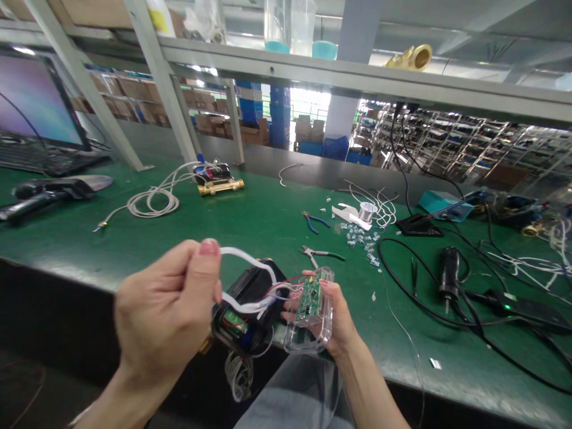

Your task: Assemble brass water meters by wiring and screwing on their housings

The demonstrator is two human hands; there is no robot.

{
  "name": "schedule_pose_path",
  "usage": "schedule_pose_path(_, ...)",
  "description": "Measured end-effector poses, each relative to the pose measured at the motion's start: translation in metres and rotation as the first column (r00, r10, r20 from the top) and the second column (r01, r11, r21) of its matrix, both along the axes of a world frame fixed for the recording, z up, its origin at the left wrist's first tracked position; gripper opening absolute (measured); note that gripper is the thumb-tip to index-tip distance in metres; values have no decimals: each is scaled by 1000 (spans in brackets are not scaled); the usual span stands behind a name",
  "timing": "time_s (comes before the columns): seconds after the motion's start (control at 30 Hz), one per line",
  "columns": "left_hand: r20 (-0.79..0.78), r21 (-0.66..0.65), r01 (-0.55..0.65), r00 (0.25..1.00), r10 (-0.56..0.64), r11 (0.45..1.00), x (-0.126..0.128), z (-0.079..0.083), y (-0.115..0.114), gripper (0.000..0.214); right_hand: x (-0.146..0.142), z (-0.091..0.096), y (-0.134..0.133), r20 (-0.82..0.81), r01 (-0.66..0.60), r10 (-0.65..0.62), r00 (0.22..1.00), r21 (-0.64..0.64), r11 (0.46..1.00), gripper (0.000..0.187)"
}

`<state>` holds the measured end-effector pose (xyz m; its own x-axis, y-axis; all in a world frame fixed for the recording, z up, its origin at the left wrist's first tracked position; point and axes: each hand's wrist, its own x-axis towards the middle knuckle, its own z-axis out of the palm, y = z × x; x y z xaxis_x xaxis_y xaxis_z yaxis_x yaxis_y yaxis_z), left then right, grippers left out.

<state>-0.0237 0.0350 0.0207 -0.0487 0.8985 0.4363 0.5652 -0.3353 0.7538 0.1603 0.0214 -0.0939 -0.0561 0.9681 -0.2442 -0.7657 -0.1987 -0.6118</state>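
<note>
My left hand (172, 307) is closed on a white cable (243, 253), a loop of which leaves the fist on its right side. My right hand (337, 319) grips a clear plastic case (319, 339) with a green circuit board (310, 301) in it. Thin red and white wires run from the board towards a black housing (250, 283) at the table's front edge. Inside the housing part of another green board shows. Below the edge hangs a coil of pale cable (240, 375).
Blue-handled pliers (315, 222) and green-handled cutters (319, 255) lie beyond my hands. Further right are a solder spool (367, 211), small clear pieces (360, 238) and a black electric screwdriver (448, 274) among cables. A brass fitting with cable (218, 186) lies at the back left, a scanner (49, 193) far left.
</note>
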Motion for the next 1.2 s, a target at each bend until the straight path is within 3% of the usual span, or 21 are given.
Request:
schedule_pose_path(0.07, -81, 54, 22, 997, -17, 998, 1, -15, -5, 34, -2, -1, -1, 9, -3, 3, 1000, 10, 1000, 51)
schedule_pose_path(0.2, -193, 197, -74, 975, 113, 978, 2, -60, -11, 23, -3, 0, -6, 27, 7, -7, 1000, -14, 1000, 53)
schedule_pose_path(0.33, -28, -61, -209, 978, 207, 976, 0, -85, -17, 28, -4, 1, -13, 8, -14, 14, 1000, -19, 1000, 56)
schedule_pose_path(0.43, 179, -141, -204, 957, 227, 969, 1, -85, -16, 25, -8, 2, -18, -19, -10, 10, 1000, -6, 1000, 55)
schedule_pose_path(0.53, 288, -170, -151, 937, 196, 974, 4, -77, -5, 21, -11, 4, -23, -62, 0, 1, 998, 23, 1000, 56)
schedule_pose_path(0.7, 439, -129, 179, 892, -106, 975, 13, -66, 27, 22, -10, 4, -32, -59, 114, -112, 992, 35, 993, 60)
schedule_pose_path(0.87, 359, -85, 480, 832, -423, 873, 17, -67, 65, 16, -6, -5, -48, 57, 150, -152, 987, 35, 988, 71)
schedule_pose_path(1.0, 232, -159, 577, 811, -537, 801, 11, -67, 69, 12, -4, -15, -60, 163, 168, -174, 971, 49, 984, 72)
schedule_pose_path(1.1, 137, -171, 575, 818, -559, 800, 5, -66, 58, 13, 2, -22, -66, 334, 237, -239, 912, 46, 970, 67)
schedule_pose_path(1.2, 31, -83, 484, 875, -483, 871, 0, -68, 44, 10, 11, -27, -69, 546, 306, -290, 786, 64, 950, 62)
